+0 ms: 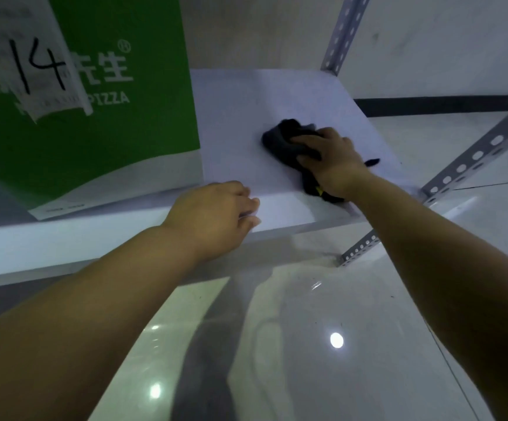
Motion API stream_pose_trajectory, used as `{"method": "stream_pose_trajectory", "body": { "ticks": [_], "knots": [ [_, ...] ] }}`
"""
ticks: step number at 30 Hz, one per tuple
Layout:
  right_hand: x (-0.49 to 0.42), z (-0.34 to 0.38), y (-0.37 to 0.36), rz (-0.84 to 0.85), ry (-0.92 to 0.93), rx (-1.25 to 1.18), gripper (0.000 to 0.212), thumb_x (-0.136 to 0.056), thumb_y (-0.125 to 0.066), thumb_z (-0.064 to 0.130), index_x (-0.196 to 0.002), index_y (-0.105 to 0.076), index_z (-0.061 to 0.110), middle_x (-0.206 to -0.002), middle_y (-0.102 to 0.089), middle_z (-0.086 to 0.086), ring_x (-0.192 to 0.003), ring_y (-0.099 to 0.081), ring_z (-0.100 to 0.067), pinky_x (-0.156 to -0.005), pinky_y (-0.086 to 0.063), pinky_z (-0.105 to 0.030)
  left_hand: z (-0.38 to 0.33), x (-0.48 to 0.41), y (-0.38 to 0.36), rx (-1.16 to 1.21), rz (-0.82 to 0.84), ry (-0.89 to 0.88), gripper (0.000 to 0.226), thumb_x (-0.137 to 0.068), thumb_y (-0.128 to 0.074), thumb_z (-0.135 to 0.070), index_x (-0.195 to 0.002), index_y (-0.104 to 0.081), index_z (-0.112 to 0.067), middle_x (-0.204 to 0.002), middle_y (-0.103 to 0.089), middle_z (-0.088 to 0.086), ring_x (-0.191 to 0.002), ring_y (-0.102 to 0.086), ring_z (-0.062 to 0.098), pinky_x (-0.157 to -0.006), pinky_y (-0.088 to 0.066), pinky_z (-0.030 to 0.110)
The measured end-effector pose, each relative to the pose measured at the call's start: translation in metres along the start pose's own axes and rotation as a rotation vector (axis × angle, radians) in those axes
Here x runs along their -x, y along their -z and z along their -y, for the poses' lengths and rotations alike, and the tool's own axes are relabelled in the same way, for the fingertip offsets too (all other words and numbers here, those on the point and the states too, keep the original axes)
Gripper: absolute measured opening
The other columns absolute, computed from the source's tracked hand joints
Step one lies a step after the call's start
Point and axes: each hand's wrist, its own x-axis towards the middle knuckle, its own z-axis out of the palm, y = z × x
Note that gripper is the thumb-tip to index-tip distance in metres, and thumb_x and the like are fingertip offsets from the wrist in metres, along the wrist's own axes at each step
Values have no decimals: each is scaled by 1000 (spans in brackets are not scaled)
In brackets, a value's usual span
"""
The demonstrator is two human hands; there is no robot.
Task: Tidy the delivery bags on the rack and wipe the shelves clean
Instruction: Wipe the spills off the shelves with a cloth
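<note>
The right hand (331,159) grabs a dark cloth (280,141) and pushes it flat on the white shelf (246,101) so it can rub the dirt off. That arm reaches far out, almost straight. The left hand (213,217) holds the shelf's front edge, fingers bent, likely to keep steady. The green delivery bag (110,126) stands at the left of the shelf, out of the cloth's way.

Right hand (331,159) gripping a dark cloth (286,141) on the white shelf (246,117), left hand (216,217) holding the shelf's front edge, green pizza bag (100,117) left of both hands, slotted metal posts (474,156) to the right
</note>
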Motion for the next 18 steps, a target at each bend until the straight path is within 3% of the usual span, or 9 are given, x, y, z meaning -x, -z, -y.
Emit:
{"method": "stream_pose_trajectory", "body": {
  "ticks": [2, 4, 8, 11, 14, 18],
  "knots": [
    [5, -26, 11, -70, -298, 29, 40, -96, -40, 39, -136, -39, 42, -145, -30, -2, -120, -34, -35, -99, -29, -45, -1, 1, -1, 9, -15, 7, 32, -92, -46, -41, -110, -65, -23, -119, -57, -3, -110, -55, 21, -84, -49, 38],
    [10, -28, 12, -106, -438, 59, 41, -96, -38, 38, -136, -38, 41, -146, -27, -2, -120, -34, -36, -99, -29, -47, -2, 2, -2, 19, -38, 9, 30, -92, -47, -39, -108, -66, -23, -117, -58, -2, -107, -56, 21, -82, -49, 36],
    [36, 2, 3, -83, -274, 21, 42, -94, -42, 36, -136, -39, 39, -147, -25, 1, -115, -36, -35, -92, -30, -42, -7, 2, -3, 20, -33, 22, 29, -94, -47, -33, -110, -65, -18, -120, -58, 2, -105, -55, 25, -81, -46, 33],
    [65, 20, -2, -96, -131, 16, 43, -93, -46, 35, -136, -42, 38, -145, -30, 0, -111, -39, -36, -91, -32, -42, -14, 5, -2, 17, 17, 62, 32, -97, -42, -28, -119, -61, -15, -131, -52, 4, -114, -51, 27, -90, -42, 34],
    [92, 25, -2, -61, -118, -4, 40, -94, -44, 34, -134, -45, 37, -140, -34, -2, -109, -38, -35, -89, -33, -40, -19, 9, 3, 12, 121, 119, 32, -96, -43, -20, -124, -57, -16, -141, -44, 4, -123, -45, 27, -99, -39, 36],
    [120, 22, 6, -54, -196, -109, 39, -94, -47, 28, -133, -49, 31, -139, -35, -3, -114, -40, -36, -99, -36, -41, -21, 29, 18, 28, 163, 127, 25, -93, -47, -25, -112, -63, -22, -122, -56, 1, -110, -54, 27, -92, -46, 40]
  ]
}}
